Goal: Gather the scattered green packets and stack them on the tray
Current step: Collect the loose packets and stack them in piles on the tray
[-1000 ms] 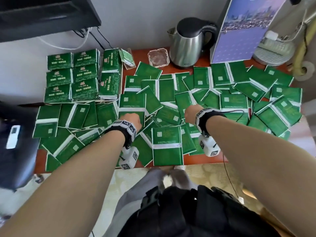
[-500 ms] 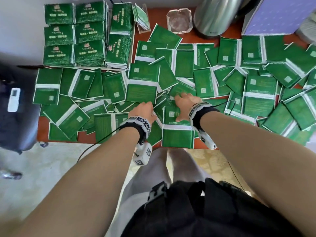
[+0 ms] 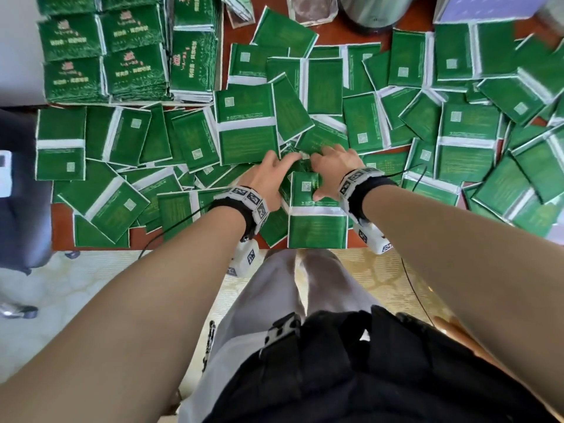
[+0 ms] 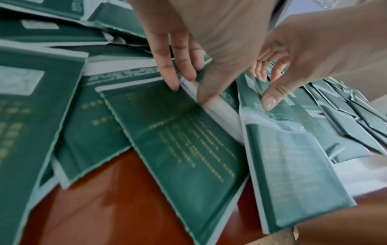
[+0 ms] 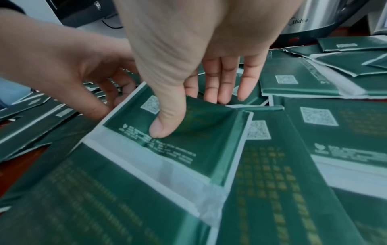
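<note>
packets: flat green packets with a white band across and a small square code patch; thin, glossy film by the look of it
where: scattered and overlapping over most of the tabletop; neat stacks sit at the far left corner; a tray under them cannot be made out
handling (judged): light and floppy, the film creases under a thumb in the right wrist view; likely slick, so overlapped ones will slide on one another; best taken by an edge or corner, several squared together
left hand: fingers straight, narrow spread, tips pressing a packet edge near the white band; nothing gripped
right hand: thumb pressed on the top half of the near packet, other fingers straight and touching packets beyond; whether it pinches the packet cannot be told
step (judged): drawing loose packets together at centre front
other: steel kettle at the far edge
</note>
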Action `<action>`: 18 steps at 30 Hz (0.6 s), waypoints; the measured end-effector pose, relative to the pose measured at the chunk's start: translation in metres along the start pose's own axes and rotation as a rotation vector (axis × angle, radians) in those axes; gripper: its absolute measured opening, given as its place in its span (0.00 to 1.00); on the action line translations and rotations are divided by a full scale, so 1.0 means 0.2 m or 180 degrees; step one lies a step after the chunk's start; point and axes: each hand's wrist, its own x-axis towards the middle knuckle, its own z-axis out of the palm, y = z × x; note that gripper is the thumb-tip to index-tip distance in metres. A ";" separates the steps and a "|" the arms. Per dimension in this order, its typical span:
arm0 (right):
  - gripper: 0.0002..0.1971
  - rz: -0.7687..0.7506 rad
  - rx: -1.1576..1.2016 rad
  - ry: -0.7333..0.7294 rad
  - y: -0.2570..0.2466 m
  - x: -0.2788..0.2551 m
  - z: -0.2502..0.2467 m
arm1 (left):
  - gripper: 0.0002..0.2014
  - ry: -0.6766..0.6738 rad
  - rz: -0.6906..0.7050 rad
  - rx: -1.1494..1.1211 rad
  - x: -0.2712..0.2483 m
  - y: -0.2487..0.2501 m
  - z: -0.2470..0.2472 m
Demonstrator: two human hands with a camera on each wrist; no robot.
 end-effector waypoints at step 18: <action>0.13 0.0941 0.0792 0.0310 0.23 -0.13 -0.14 | 0.16 0.0514 0.0233 0.0362 0.12 -0.05 -0.22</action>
